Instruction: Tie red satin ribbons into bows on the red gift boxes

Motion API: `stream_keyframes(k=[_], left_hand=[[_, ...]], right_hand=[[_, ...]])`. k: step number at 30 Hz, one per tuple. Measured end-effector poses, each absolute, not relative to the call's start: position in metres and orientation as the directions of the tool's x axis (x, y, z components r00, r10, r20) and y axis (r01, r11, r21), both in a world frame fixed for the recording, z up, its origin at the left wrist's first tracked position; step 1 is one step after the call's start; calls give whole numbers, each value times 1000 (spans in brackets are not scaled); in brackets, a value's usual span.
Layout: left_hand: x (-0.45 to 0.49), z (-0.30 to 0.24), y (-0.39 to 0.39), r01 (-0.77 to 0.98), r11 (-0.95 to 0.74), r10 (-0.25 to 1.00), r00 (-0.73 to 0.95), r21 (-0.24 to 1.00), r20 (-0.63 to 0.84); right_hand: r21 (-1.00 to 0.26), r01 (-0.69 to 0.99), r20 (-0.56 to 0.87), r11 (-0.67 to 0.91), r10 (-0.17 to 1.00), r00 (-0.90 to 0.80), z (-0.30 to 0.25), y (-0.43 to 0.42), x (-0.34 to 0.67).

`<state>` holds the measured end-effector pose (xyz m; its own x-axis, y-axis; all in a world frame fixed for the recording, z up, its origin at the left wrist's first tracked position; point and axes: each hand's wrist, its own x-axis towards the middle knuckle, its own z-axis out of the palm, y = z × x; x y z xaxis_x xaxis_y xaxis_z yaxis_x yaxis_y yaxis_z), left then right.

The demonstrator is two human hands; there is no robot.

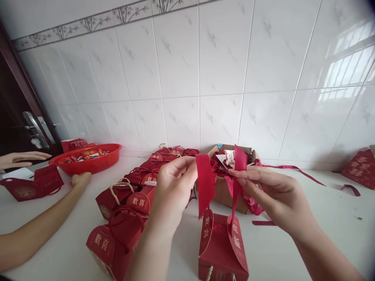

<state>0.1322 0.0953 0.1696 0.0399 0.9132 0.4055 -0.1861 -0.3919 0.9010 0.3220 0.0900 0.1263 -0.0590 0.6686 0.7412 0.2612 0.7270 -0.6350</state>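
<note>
My left hand (172, 187) pinches one end of a red ribbon (205, 187), and my right hand (272, 195) pinches the other end at the top right. The ribbon runs down through the two rounded top flaps of a red gift box (221, 249) standing on the white table just below my hands. Both hands are closed on the ribbon, raised above the box.
A row of finished red boxes (129, 203) with cord handles runs from the near left to the wall. A cardboard carton (225, 187) holds ribbons and cards. A red bowl (88, 160) of sweets sits at the left, with another person's hands (79, 179) and a flat red box (32, 185) nearby.
</note>
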Motion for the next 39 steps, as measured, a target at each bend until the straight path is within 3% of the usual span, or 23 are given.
stream_keyframes(k=[5, 12, 15, 22, 29, 39], left_hand=[[146, 192, 101, -89, -530, 845, 18, 843, 534], [150, 188, 101, -158, -574, 818, -68, 803, 571], [146, 182, 102, -114, -559, 825, 21, 821, 565], [134, 183, 111, 0, -562, 805, 230, 827, 547], [130, 183, 117, -109, -400, 800, 443, 910, 405], [130, 181, 112, -31, -426, 837, 365, 904, 407]], right_hand=[[-663, 217, 726, 716, 686, -46, 129, 91, 329], [-728, 168, 675, 665, 738, 8, 132, 85, 329], [-755, 166, 647, 635, 762, 29, 131, 82, 329], [-686, 217, 713, 694, 702, 8, 135, 88, 331], [-737, 174, 663, 653, 749, -2, 146, 85, 324], [-729, 206, 646, 653, 755, -110, 152, 86, 325]])
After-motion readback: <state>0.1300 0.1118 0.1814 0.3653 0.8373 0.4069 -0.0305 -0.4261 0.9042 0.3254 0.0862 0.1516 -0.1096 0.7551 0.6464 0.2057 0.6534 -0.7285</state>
